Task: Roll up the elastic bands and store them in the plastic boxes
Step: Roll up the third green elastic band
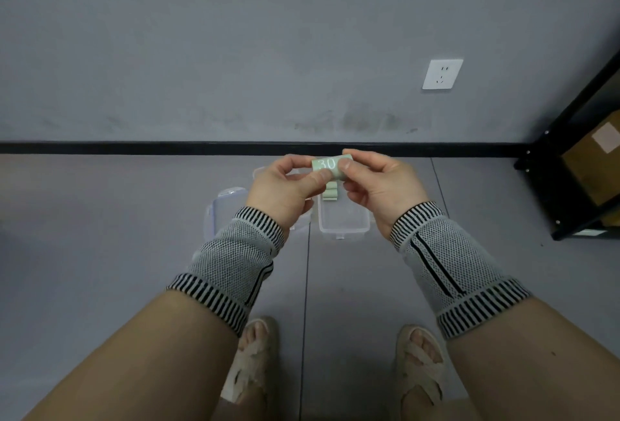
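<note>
**A:** Head view is the only one I've got. What are the hands doing?

**B:** I've got the green band [330,167] rolled tight and held up between both hands. My left hand [285,185] pinches its left end, thumb and forefinger curled round it. My right hand [379,187] pinches the right end the same way, with the other fingers tucked under.

**A:** Why grip both ends?

**B:** I'd say so the roll can't spring open. It's elastic, and the "30" printed on it faces me, so I can see the outer wrap lying flat.

**A:** And why hold it there?

**B:** It's directly above the open box [344,224] on the floor. A few green rolls [330,190] already lie side by side at the far end, so this one probably goes next to them.

**A:** What about the left side?

**B:** There's a second box [221,206] there, mostly hidden behind my left hand. I can't tell what's in it.

**A:** Any risk?

**B:** If one end is let go early, the roll may unwind before it's wedged in.
</note>
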The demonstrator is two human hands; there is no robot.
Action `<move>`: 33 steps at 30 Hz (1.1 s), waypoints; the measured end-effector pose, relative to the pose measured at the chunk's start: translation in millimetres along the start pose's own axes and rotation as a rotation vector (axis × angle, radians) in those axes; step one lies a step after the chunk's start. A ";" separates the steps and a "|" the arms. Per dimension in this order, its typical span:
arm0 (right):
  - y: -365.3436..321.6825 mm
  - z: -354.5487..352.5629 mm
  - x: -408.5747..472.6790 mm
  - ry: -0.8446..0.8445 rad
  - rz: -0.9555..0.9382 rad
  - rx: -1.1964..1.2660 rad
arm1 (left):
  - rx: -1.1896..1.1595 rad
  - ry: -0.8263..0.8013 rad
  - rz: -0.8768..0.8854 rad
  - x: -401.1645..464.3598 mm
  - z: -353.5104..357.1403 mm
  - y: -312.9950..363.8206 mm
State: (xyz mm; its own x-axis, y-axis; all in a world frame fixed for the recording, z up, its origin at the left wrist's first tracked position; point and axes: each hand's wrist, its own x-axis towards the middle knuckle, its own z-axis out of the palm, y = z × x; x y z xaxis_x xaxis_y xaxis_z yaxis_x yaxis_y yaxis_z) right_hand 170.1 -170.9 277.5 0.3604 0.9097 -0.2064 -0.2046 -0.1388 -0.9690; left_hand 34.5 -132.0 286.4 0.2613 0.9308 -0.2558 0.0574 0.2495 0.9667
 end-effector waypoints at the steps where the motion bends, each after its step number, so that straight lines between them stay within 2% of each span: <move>1: -0.7 0.6 7.0 0.005 0.002 0.001 | 0.028 -0.004 0.003 7.6 0.2 2.6; 8: 29.9 -9.8 82.9 0.024 0.043 -0.071 | 0.182 -0.011 -0.004 91.9 10.5 -29.6; 12: 98.9 -23.1 152.9 0.131 0.133 -0.066 | 0.234 -0.016 -0.066 168.3 19.1 -91.1; 17: 194.8 -37.3 226.2 0.173 0.261 -0.029 | 0.300 -0.014 -0.170 254.4 23.6 -187.3; 21: 245.0 -42.0 249.4 0.205 0.341 -0.039 | 0.260 -0.006 -0.252 274.7 24.5 -236.0; 26: 278.2 -42.9 275.1 0.196 0.414 -0.064 | 0.281 0.002 -0.292 298.4 22.9 -265.4; 30: 297.1 -44.1 298.6 0.225 0.427 -0.100 | 0.474 -0.031 -0.252 325.1 23.5 -279.5; 33: 309.5 -43.0 312.2 0.247 0.444 -0.103 | 0.793 -0.095 -0.093 336.3 23.5 -285.3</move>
State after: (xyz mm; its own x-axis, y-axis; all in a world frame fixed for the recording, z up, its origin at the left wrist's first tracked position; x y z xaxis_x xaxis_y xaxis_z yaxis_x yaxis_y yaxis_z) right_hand 258.4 53.4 -92.7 0.4657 0.6369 -0.6144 -0.3005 -0.5392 -0.7868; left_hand 128.6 103.5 -75.1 0.3007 0.8799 -0.3678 0.7407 0.0274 0.6713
